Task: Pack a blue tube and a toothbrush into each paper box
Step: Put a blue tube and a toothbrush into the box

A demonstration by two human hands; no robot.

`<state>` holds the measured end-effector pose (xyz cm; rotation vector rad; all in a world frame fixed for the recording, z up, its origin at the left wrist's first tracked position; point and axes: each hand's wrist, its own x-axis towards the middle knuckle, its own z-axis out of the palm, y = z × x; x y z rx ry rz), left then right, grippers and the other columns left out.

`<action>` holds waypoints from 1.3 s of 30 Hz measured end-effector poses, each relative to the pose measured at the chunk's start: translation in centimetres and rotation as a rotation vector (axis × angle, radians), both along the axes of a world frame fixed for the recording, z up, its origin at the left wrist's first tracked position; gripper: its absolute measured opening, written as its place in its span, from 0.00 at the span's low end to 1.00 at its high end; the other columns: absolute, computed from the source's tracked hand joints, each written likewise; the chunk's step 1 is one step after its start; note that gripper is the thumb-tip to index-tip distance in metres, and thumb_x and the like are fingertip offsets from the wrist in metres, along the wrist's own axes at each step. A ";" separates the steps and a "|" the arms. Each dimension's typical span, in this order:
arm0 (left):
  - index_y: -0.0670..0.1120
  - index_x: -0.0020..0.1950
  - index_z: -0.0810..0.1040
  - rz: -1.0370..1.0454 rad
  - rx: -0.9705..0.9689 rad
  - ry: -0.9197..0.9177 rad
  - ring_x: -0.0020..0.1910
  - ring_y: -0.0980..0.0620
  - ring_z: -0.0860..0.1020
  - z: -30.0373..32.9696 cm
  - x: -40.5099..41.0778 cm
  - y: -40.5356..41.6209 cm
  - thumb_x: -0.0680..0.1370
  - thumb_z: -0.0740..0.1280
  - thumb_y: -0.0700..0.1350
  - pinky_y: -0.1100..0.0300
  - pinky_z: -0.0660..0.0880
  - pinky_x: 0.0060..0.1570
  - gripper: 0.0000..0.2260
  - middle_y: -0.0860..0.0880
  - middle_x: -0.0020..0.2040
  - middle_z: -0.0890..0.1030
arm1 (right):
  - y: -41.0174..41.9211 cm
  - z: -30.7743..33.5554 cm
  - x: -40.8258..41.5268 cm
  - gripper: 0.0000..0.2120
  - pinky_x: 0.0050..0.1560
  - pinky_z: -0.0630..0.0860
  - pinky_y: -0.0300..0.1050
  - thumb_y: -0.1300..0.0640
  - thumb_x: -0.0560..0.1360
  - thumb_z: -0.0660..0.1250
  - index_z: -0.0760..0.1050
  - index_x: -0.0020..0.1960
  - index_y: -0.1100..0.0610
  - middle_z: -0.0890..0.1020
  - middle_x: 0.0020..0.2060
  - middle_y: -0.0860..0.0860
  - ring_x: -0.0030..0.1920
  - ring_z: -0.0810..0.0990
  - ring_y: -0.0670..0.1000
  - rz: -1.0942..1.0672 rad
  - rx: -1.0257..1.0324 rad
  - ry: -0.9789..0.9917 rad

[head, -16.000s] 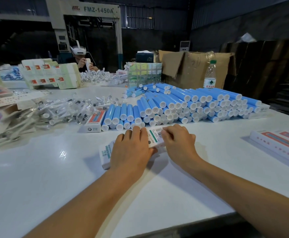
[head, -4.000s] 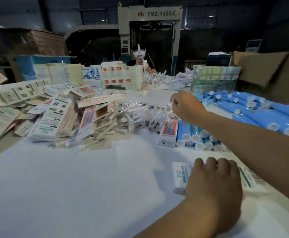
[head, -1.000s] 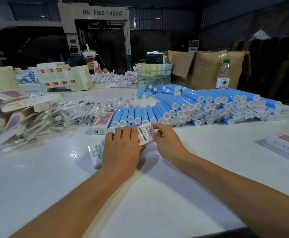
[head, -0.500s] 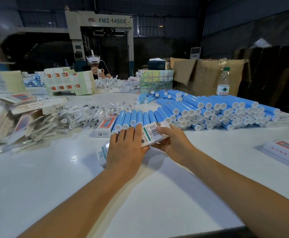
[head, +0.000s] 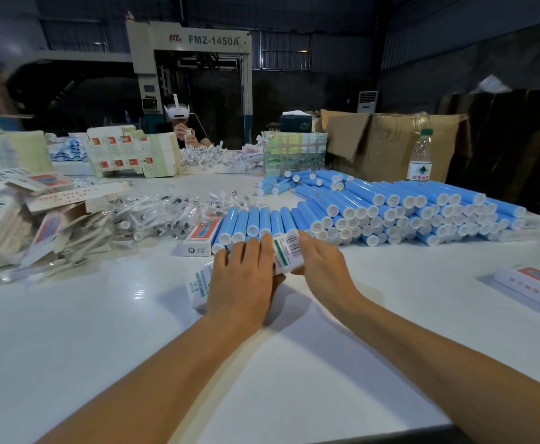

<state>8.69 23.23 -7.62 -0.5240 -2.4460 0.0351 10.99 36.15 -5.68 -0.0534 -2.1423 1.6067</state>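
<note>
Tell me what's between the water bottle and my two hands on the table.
The stacked pile of blue tubes fills that stretch, shown in the head view.

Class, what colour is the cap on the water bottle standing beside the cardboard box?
Green. The water bottle shows its cap best in the head view, the only view.
</note>
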 end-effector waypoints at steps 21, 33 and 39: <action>0.37 0.65 0.75 -0.090 -0.020 0.100 0.48 0.41 0.79 0.7 0.6 -0.6 0.69 0.75 0.54 0.48 0.76 0.45 0.30 0.40 0.52 0.80 | 1.7 0.1 -0.3 0.23 0.35 0.80 0.40 0.64 0.79 0.58 0.80 0.34 0.44 0.84 0.34 0.45 0.39 0.84 0.46 0.107 -0.118 0.039; 0.43 0.76 0.57 0.000 -0.029 0.071 0.62 0.45 0.71 0.3 0.1 -0.7 0.78 0.56 0.62 0.51 0.68 0.57 0.33 0.45 0.66 0.71 | 1.7 0.5 -0.2 0.10 0.36 0.74 0.40 0.58 0.77 0.64 0.82 0.40 0.53 0.81 0.37 0.48 0.41 0.77 0.50 -0.099 0.221 0.069; 0.42 0.71 0.68 0.023 -0.130 0.111 0.51 0.47 0.77 0.5 0.8 -0.6 0.74 0.64 0.63 0.54 0.72 0.48 0.33 0.46 0.56 0.78 | 1.1 -0.4 -0.2 0.10 0.37 0.67 0.34 0.60 0.77 0.66 0.80 0.39 0.62 0.77 0.35 0.53 0.35 0.70 0.47 -0.219 0.422 0.137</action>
